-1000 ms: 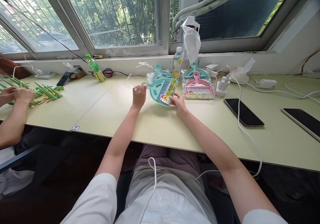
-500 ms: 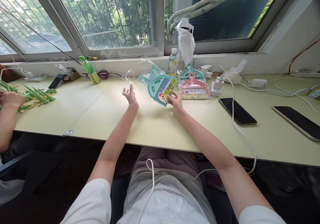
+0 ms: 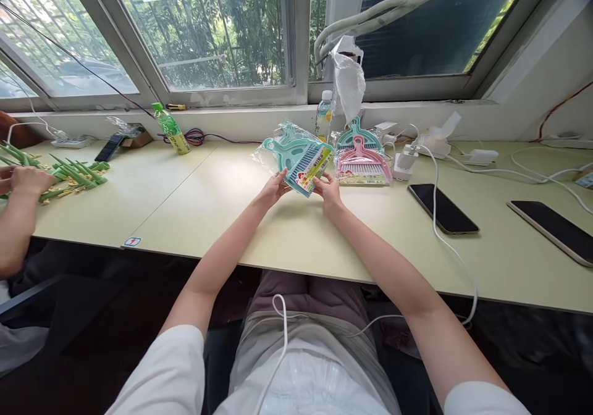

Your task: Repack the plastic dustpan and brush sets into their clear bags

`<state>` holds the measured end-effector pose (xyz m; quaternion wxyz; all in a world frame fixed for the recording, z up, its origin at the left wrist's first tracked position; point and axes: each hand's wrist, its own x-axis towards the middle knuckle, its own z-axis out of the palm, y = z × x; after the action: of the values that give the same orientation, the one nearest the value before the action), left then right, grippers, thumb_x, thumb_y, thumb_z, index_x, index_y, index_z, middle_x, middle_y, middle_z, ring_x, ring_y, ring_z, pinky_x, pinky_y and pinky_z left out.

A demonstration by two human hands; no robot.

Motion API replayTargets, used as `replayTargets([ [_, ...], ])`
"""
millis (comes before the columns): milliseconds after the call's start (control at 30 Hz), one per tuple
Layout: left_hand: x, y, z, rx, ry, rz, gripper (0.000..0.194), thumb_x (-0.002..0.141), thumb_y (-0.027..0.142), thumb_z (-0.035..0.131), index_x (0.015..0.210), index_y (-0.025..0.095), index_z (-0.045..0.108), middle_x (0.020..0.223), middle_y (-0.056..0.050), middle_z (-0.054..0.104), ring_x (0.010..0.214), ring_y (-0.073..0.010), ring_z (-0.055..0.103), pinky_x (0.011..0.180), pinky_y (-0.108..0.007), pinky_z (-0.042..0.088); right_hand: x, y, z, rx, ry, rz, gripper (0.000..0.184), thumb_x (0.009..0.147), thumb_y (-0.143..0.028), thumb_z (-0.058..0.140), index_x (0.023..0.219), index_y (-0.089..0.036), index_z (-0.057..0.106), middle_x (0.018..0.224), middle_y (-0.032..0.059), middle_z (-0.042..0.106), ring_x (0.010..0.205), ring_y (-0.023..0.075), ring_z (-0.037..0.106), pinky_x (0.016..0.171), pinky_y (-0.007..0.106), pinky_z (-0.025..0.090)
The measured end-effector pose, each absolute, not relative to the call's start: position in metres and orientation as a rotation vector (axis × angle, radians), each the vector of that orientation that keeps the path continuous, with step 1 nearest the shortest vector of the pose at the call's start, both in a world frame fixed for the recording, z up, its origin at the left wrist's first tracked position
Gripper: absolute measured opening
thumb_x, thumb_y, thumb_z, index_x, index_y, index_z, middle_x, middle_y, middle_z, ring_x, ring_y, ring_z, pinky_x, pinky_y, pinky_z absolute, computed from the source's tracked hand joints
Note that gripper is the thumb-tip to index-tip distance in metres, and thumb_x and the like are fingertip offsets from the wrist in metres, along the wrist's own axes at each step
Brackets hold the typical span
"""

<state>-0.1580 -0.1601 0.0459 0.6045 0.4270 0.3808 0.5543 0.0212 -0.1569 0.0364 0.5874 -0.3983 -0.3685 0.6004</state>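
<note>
A green dustpan and brush set (image 3: 296,155) in clear plastic wrap, with a yellow label, is held tilted above the table. My right hand (image 3: 328,191) grips its lower right corner by the label. My left hand (image 3: 275,189) is closed on its lower left edge, the thumb on top and the other fingers partly hidden beneath. To the right lie a wrapped pink dustpan and brush set (image 3: 360,163) and, behind it, another green set (image 3: 356,133).
A power adapter (image 3: 404,160) with white cables and two phones, a near one (image 3: 443,208) and a far one (image 3: 556,230), lie right. A green-capped bottle (image 3: 171,128) stands left. At far left another person's hand (image 3: 31,181) is at some green stalks (image 3: 78,171).
My left hand, open and apart from the set before, has moved right and taken hold of its left edge. My right hand keeps its grip. The loose wrap has swung down.
</note>
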Motion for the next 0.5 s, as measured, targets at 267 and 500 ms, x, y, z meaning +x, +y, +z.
replayTargets([
  [267,-0.147,-0.169,0.039,1.176,0.842,0.991,0.058,0.075,0.054,0.076,0.120,0.021,0.066,0.121,-0.012,0.070,0.115,-0.0272,0.064,0.106,-0.048,0.045,0.023,-0.155,0.037,-0.916,-0.819,1.366,0.027,0.081,-0.014,0.071,0.101,-0.020,0.054,0.084,0.0018,0.075,0.079,0.0163,0.074,0.083,0.037,0.063],
  [500,-0.151,-0.162,0.042,1.094,0.796,1.322,0.058,0.074,0.058,0.075,0.117,0.021,0.064,0.122,-0.008,0.069,0.118,-0.0247,0.062,0.107,-0.041,0.047,0.021,-0.155,0.036,-0.934,-0.814,1.371,0.028,0.080,-0.015,0.072,0.100,-0.021,0.053,0.085,0.0021,0.076,0.081,0.0170,0.074,0.082,0.036,0.063],
])
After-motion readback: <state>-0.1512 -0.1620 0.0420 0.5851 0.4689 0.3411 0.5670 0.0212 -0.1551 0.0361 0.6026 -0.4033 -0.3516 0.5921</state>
